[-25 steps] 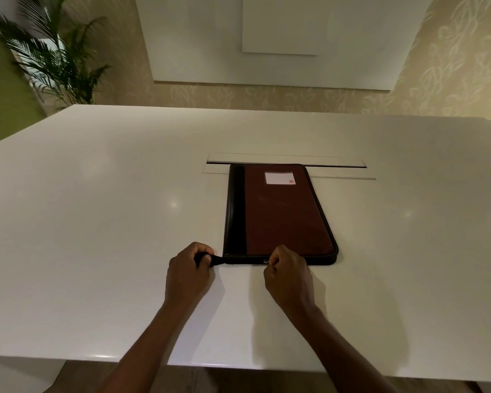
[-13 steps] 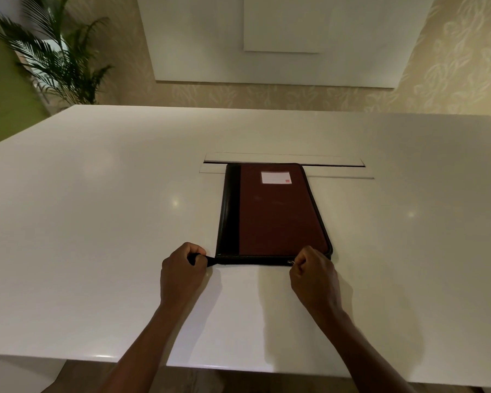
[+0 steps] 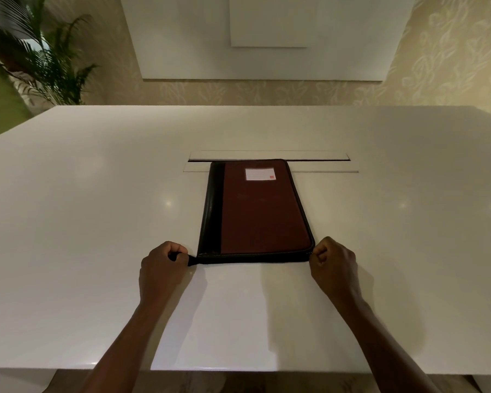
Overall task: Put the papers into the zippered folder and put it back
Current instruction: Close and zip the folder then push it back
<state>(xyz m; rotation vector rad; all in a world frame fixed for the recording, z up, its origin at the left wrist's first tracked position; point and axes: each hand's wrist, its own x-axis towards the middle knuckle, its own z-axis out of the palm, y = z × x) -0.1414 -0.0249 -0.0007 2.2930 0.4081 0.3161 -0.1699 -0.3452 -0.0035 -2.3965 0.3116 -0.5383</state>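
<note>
A maroon zippered folder with a black spine strip and a white label lies flat and closed on the white table. My left hand pinches the black tab at the folder's near left corner. At the near right corner, my right hand is closed on the zipper pull. No papers are visible.
A long recessed slot with a flap runs across the table just behind the folder's far end. A potted palm stands beyond the table's far left corner. A white panel hangs on the patterned wall.
My right hand has drawn the zipper pull from the middle of the folder's near edge rightward to its right corner. My left hand stayed on the left tab.
</note>
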